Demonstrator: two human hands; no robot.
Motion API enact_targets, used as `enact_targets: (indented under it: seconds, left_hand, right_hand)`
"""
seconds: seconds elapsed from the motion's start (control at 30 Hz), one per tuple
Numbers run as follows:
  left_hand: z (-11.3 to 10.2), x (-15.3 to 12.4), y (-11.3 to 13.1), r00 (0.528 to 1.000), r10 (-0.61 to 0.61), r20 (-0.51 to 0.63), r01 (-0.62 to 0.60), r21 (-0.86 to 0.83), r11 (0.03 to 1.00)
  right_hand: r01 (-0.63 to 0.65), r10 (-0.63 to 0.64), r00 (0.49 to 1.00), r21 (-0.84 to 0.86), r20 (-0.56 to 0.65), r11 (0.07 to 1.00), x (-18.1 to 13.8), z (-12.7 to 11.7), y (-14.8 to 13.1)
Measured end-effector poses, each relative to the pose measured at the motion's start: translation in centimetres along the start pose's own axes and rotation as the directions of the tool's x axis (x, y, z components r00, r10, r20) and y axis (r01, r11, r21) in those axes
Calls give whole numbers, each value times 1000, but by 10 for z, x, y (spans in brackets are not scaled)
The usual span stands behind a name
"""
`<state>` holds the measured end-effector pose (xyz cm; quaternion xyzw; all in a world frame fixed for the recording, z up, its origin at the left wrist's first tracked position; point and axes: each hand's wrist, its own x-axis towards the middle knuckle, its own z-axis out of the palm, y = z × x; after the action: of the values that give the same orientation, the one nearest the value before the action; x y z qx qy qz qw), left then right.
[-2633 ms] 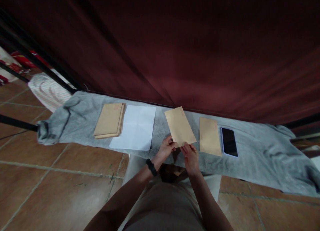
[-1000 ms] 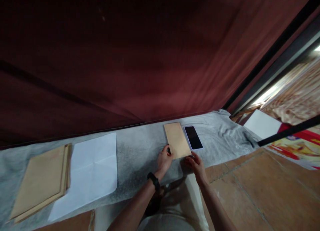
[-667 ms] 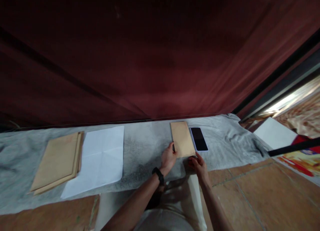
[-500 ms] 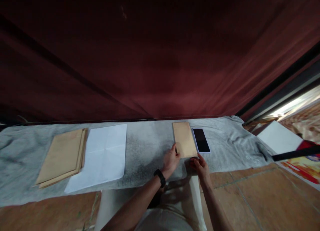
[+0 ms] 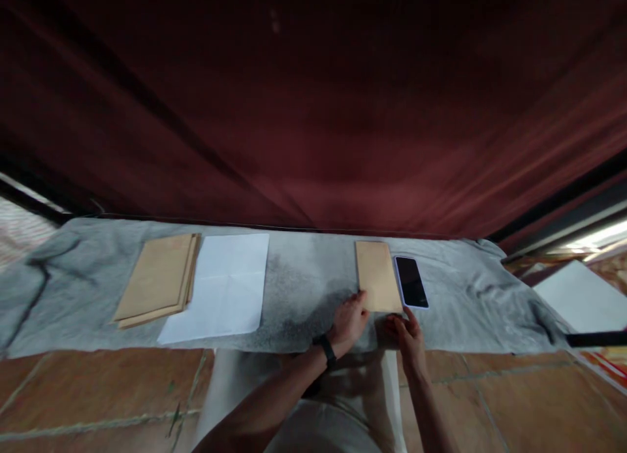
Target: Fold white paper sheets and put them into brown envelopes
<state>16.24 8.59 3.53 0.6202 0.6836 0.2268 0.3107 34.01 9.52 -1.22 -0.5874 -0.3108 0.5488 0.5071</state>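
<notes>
A brown envelope [image 5: 377, 275] lies flat on the grey cloth [image 5: 304, 290], right beside a black phone [image 5: 411, 281]. My left hand [image 5: 349, 320] rests open just off the envelope's near left corner, fingertips touching its edge. My right hand [image 5: 407, 328] sits loosely open below the envelope's near right corner, next to the phone, holding nothing. A black band is on my left wrist.
A stack of brown envelopes [image 5: 157, 278] and a creased white sheet [image 5: 222, 286] lie on the cloth to the left. A dark red curtain [image 5: 313, 113] hangs behind. White paper [image 5: 580, 296] and a black bar [image 5: 595, 339] are at the right. Tiled floor is in front.
The envelope I held up in both hands now lies on the other envelope beside the phone. Both hands have let go and drawn back slightly. My view swung right, then back left.
</notes>
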Motion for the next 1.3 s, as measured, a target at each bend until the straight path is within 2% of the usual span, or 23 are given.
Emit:
enact_targets:
  seconds: [0.13, 0.23, 0.33, 0.43, 0.5, 0.57, 0.63, 0.7, 0.83, 0.93, 1.0, 1.1, 1.2, 1.3]
  left_hand:
    - [-8, -20, -17, 994, 95, -62, -98, -49, 994]
    - [-24, -48, -44, 975, 134, -179, -127, 50, 991]
    - [-48, -82, -79, 947, 102, -304, -38, 212, 976]
    - [-75, -117, -116, 904, 56, -424, 114, 365, 924]
    - [-92, -138, -141, 863, 20, -505, 239, 442, 865]
    - [-104, -154, -165, 830, -8, -557, 327, 474, 817]
    - [-113, -164, -185, 829, -26, -559, 352, 484, 801]
    - [-118, -168, -197, 853, -42, -521, 339, 490, 803]
    - [-123, -163, -197, 887, -68, -456, 317, 497, 808]
    - [-129, -160, -190, 897, -59, -438, 269, 435, 860]
    - [-135, -159, -186, 882, -60, -467, 233, 322, 918]
    - [-144, -159, -185, 796, -181, -577, 275, 79, 958]
    - [-151, -157, -185, 689, -357, -631, 356, -133, 925]
    - [-157, -154, -186, 619, -432, -656, 345, -267, 900]
  right_hand:
    - [91, -94, 994, -55, -57, 994, -16, -2, 4]
    - [168, -179, 981, -136, -75, 976, -33, -2, 8]
    - [269, -283, 959, -272, -15, 924, -49, 2, 11]
    - [391, -353, 920, -396, 169, 831, -59, 17, 15]
    - [509, -397, 858, -445, 325, 736, -64, 36, 18]
    - [638, -433, 762, -445, 481, 628, -67, 61, 23]
    - [746, -442, 649, -405, 619, 528, -69, 87, 30]
    - [820, -433, 558, -388, 708, 421, -71, 107, 36]
    - [906, -427, 424, -373, 799, 200, -72, 122, 44]
    - [927, -426, 371, -358, 825, 114, -70, 119, 46]
    - [931, -432, 356, -353, 829, 92, -70, 117, 46]
    - [931, -437, 353, -359, 827, 74, -70, 118, 44]
    - [930, -428, 352, -364, 832, 58, -70, 118, 45]
    - [930, -421, 351, -363, 836, 55, -69, 118, 46]
